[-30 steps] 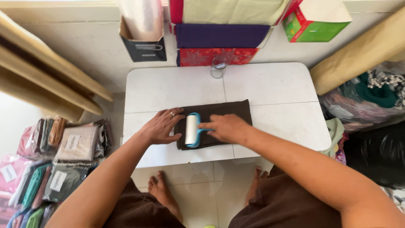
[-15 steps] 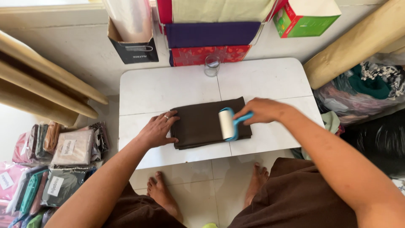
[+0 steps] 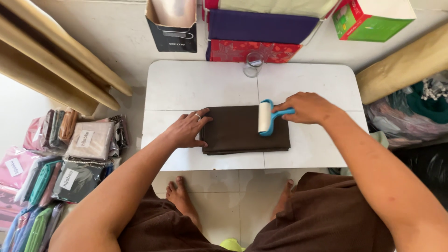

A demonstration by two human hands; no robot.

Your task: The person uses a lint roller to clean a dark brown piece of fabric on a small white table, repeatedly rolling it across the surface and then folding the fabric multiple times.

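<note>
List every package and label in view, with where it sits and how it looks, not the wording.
Green and red carton: floor, top right; boxy, white top.
Dark paper bag: floor, behind the table; open top.
Red patterned box: under a purple box, behind the table.
Bagged cloth packs: floor, left; clear wrappers with white label strips.

Plenty of bare table [image 3: 196, 86] behind the cloth [image 3: 242, 130], only a glass [image 3: 253, 64] at the back edge in the way. Left hand [image 3: 186, 130] blocks the cloth's left end, right hand [image 3: 305, 107] with the roller [image 3: 265, 117] blocks the right. Boxes [image 3: 261, 28] wall off the far side.
</note>
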